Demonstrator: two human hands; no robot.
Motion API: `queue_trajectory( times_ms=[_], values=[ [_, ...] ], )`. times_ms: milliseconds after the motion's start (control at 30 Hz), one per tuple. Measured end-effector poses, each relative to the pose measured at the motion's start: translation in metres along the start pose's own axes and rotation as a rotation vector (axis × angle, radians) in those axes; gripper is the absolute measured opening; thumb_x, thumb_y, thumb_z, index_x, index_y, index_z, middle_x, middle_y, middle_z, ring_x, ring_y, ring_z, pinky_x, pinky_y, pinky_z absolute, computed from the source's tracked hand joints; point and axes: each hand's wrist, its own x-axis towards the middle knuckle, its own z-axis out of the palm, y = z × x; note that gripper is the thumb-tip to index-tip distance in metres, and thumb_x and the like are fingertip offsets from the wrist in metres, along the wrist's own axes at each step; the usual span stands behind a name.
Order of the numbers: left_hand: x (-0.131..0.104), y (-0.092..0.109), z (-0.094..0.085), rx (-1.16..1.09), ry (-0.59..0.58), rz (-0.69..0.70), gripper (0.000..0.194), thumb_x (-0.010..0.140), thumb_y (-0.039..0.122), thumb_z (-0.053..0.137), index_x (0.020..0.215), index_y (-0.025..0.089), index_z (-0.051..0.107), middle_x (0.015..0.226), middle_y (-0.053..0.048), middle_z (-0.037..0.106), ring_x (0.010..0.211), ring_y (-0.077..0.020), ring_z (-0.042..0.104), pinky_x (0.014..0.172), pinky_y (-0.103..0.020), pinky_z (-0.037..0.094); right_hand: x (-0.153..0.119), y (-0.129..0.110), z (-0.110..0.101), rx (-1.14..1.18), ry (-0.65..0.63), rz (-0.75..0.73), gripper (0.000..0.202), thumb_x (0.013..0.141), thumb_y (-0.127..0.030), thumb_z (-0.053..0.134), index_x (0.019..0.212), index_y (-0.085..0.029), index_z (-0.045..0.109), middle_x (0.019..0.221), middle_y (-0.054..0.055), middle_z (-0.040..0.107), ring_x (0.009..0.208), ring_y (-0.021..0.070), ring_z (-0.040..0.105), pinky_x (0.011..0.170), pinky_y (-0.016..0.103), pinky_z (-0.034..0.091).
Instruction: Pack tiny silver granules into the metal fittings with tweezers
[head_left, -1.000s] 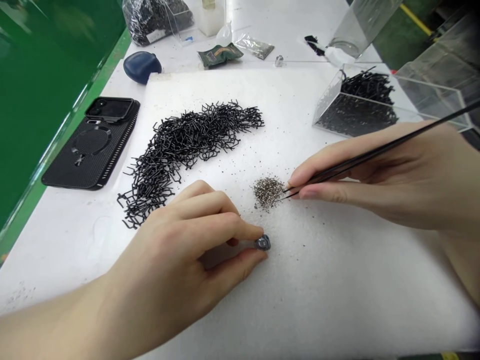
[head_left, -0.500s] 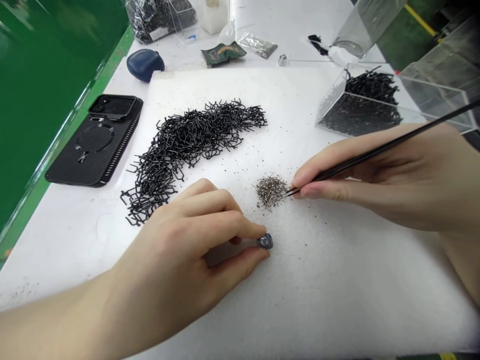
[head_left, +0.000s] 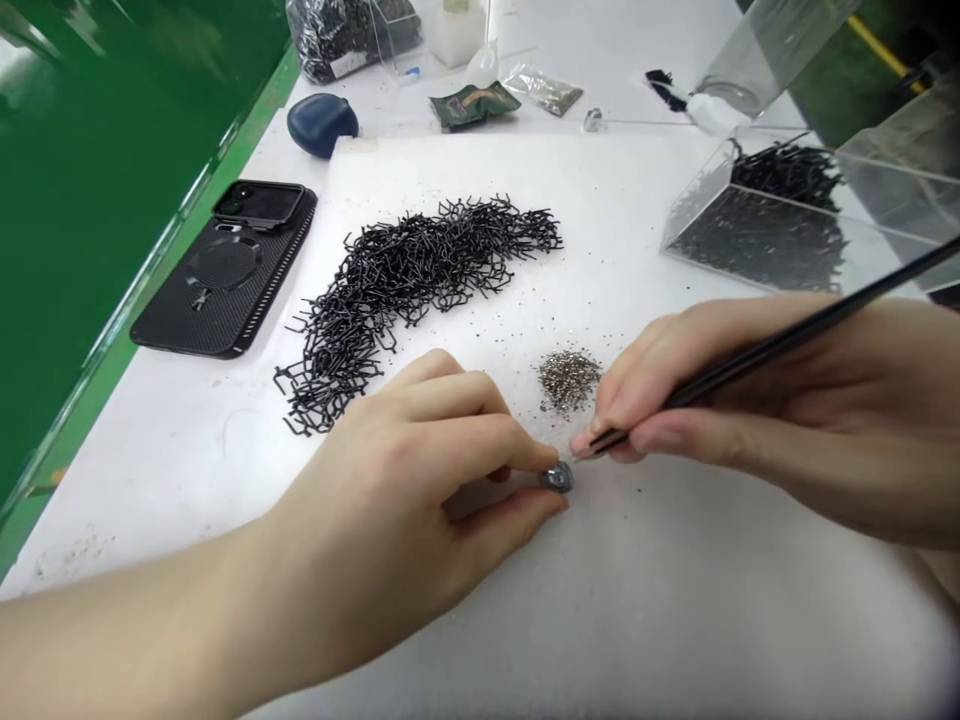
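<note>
Left hand (head_left: 420, 480) has the small part (head_left: 556, 477) clamped between index finger and thumb. Part sits right at those fingertips, low over the white sheet (head_left: 675, 620); can't tell if it touches the sheet.

Part looks dark bluish-grey, shiny, roundish and chunky, with bright highlights on the exposed end. Finger and thumb cover some of it; finer detail too small to read.

Right hand (head_left: 787, 410) is closed on the black tweezers (head_left: 787, 342), thumb on the near side, fingers on the far side. Tips point down-left, just beside the part. Can't tell if they touch it or grip anything.

Metallic bits (head_left: 568, 380), tiny and silvery-brown, are piled beyond the part, with strays scattered around. Black bent pieces (head_left: 420, 260) form a curved heap on the sheet, beyond the left hand.

Left side of the table (head_left: 82, 500): black phone (head_left: 225, 260) lying camera side up, blue rounded object (head_left: 322, 125) by the sheet's corner. Far side: green packet (head_left: 474, 105), clear packet (head_left: 546, 88). Far right: clear box (head_left: 720, 235) with more black pieces (head_left: 787, 175) inside.
</note>
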Motion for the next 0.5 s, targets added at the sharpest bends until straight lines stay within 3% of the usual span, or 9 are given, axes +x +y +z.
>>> queue_trajectory(
  times_ms=[100, 233, 300, 500],
  values=[
    [0.001, 0.001, -0.002, -0.006, 0.008, -0.002, 0.013, 0.108, 0.01, 0.085, 0.104, 0.017, 0.095, 0.087, -0.001, 0.081, 0.088, -0.0172, 0.07, 0.081, -0.027, 0.063, -0.008, 0.001, -0.002, 0.059, -0.026, 0.011, 0.034, 0.093, -0.06, 0.106, 0.116, -0.037, 0.098, 0.104, 0.007, 0.092, 0.113, 0.0381, 0.091, 0.09, 0.047, 0.08],
    [0.002, 0.001, -0.003, -0.006, 0.015, 0.004, 0.01, 0.108, 0.012, 0.087, 0.103, 0.016, 0.095, 0.086, -0.001, 0.08, 0.088, -0.0174, 0.07, 0.081, -0.027, 0.062, -0.018, 0.002, -0.01, 0.138, -0.122, 0.016, 0.005, 0.102, -0.037, 0.1, 0.104, -0.038, 0.096, 0.099, 0.001, 0.093, 0.095, 0.0274, 0.092, 0.081, 0.035, 0.078],
    [0.002, 0.001, -0.002, 0.001, -0.026, -0.016, 0.009, 0.108, 0.011, 0.088, 0.105, 0.016, 0.096, 0.088, -0.001, 0.082, 0.089, -0.0175, 0.072, 0.082, -0.028, 0.063, -0.019, 0.003, -0.012, 0.153, -0.155, 0.01, 0.011, 0.102, -0.029, 0.098, 0.103, -0.039, 0.095, 0.101, -0.001, 0.093, 0.092, 0.023, 0.092, 0.08, 0.028, 0.076],
    [0.004, 0.002, -0.002, -0.006, -0.017, -0.013, 0.009, 0.107, 0.011, 0.088, 0.106, 0.015, 0.096, 0.088, -0.001, 0.082, 0.088, -0.017, 0.071, 0.081, -0.028, 0.063, -0.021, 0.006, -0.012, 0.14, -0.174, -0.025, 0.015, 0.105, -0.027, 0.096, 0.109, -0.041, 0.093, 0.108, -0.005, 0.094, 0.099, 0.0175, 0.091, 0.089, 0.019, 0.074]
  ],
)
